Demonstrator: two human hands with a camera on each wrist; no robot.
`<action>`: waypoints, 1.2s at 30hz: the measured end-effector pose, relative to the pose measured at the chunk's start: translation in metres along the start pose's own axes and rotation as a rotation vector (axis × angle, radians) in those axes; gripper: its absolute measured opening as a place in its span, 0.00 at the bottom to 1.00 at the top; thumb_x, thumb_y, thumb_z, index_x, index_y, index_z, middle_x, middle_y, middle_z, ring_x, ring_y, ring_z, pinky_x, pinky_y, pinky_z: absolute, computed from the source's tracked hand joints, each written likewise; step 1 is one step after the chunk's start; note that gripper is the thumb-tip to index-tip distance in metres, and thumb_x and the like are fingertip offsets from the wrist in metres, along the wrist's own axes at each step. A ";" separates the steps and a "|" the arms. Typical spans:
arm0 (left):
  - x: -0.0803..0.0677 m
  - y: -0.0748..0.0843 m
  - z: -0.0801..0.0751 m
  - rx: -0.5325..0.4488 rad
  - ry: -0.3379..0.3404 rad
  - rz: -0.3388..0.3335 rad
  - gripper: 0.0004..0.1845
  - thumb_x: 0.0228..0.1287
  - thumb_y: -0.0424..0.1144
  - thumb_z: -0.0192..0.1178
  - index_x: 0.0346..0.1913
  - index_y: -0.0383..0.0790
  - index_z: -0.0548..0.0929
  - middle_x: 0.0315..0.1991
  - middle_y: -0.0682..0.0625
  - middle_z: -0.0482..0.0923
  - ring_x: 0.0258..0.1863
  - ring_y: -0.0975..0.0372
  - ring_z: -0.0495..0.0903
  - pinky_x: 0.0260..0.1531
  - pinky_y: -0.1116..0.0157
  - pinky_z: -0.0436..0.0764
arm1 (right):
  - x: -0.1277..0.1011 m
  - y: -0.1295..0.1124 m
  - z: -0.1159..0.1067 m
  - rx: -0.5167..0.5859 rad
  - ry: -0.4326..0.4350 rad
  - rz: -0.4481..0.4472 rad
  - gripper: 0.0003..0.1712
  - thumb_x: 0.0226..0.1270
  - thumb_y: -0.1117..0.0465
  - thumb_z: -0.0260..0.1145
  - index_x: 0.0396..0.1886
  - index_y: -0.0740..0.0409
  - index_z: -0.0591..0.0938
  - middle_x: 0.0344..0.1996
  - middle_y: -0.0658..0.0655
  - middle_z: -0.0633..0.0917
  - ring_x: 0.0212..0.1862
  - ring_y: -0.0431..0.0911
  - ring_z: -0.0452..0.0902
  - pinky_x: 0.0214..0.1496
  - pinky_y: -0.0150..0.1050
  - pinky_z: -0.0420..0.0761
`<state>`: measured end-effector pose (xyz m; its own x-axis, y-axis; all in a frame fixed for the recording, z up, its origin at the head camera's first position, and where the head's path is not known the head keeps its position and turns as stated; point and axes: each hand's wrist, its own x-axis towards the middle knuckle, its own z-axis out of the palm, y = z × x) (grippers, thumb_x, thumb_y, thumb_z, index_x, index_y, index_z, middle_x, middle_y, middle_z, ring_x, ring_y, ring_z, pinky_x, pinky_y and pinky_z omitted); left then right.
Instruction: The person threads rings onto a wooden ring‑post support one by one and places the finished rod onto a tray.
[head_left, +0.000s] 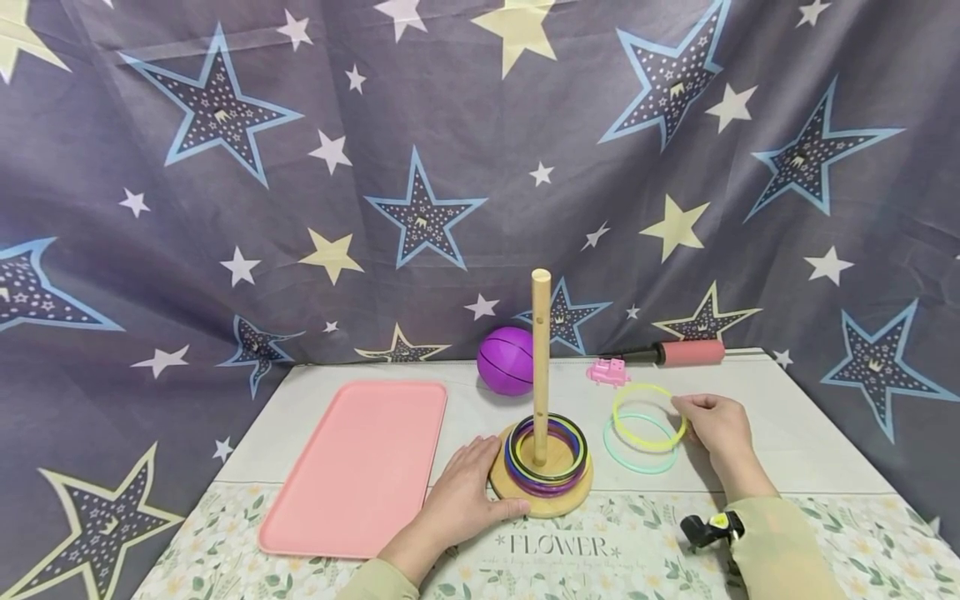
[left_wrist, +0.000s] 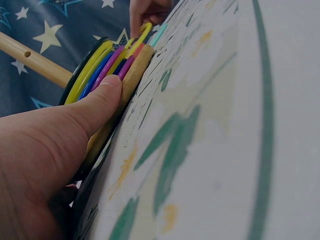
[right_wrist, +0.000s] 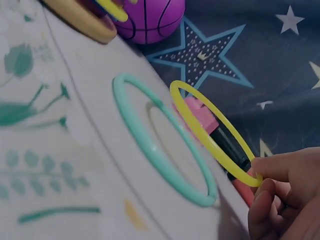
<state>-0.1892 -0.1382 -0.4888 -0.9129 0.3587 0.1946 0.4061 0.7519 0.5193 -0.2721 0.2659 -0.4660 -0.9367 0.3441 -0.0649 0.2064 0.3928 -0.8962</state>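
Note:
In the head view, my right hand (head_left: 718,427) pinches a yellow ring (head_left: 651,447) by its right side, fingertips on the rim. The right wrist view shows this ring tilted, raised over a teal ring (right_wrist: 150,150) that lies on the table. My left hand (head_left: 463,492) rests against a round wooden base (head_left: 553,506), fingers extended along its left edge and thumb at the front. From the base rises an upright wooden post (head_left: 541,358). Around the post lie several stacked rings (head_left: 582,467) in black, yellow, blue and purple.
A pink tray (head_left: 360,467) lies left of the base. Behind the post sits a purple ball (head_left: 504,361). At the back right are a small pink toy piece (head_left: 608,372) and a red-and-black hand pump (head_left: 690,352). A starry curtain (head_left: 420,108) hangs behind the table.

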 end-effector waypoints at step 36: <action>0.002 -0.003 0.003 0.018 0.001 -0.009 0.62 0.59 0.70 0.78 0.83 0.30 0.68 0.81 0.34 0.69 0.84 0.41 0.62 0.85 0.41 0.57 | -0.051 -0.097 -0.019 0.385 -0.159 -0.224 0.08 0.78 0.51 0.76 0.39 0.48 0.94 0.27 0.43 0.80 0.27 0.38 0.72 0.29 0.31 0.78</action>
<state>-0.1919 -0.1384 -0.4924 -0.9167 0.3511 0.1909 0.3984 0.7651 0.5059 -0.2386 0.2263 -0.3676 -0.9840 0.1404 0.1095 -0.0979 0.0869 -0.9914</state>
